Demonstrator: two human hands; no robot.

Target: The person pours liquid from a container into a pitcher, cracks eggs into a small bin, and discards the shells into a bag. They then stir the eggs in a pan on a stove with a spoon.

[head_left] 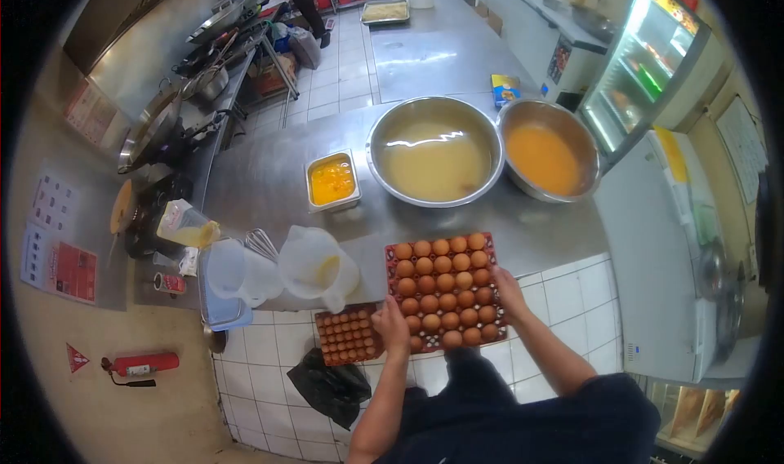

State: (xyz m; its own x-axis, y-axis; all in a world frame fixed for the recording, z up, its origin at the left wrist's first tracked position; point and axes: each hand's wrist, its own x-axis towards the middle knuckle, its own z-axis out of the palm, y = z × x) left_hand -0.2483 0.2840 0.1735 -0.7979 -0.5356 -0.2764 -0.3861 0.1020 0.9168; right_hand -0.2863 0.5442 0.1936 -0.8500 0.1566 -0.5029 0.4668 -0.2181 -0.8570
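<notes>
A red tray of brown eggs (445, 283) is held level at the counter's front edge. My left hand (392, 327) grips its left side, with the fingers closed on the rim. On the right side my right hand (512, 297) is closed on the rim too. Beyond the tray stands a large steel bowl of pale yellowish liquid (435, 158). To its right is a steel bowl of orange liquid (545, 158). A small square steel container (332, 180) holds yolk-coloured egg.
Two plastic jugs (317, 264) and a whisk (261, 244) are on the counter (261, 158) at left. Below, another egg tray (347, 335) and a black bag (329, 382) are near the floor. A person (305, 5) stands far back. A fridge (645, 64) is at right.
</notes>
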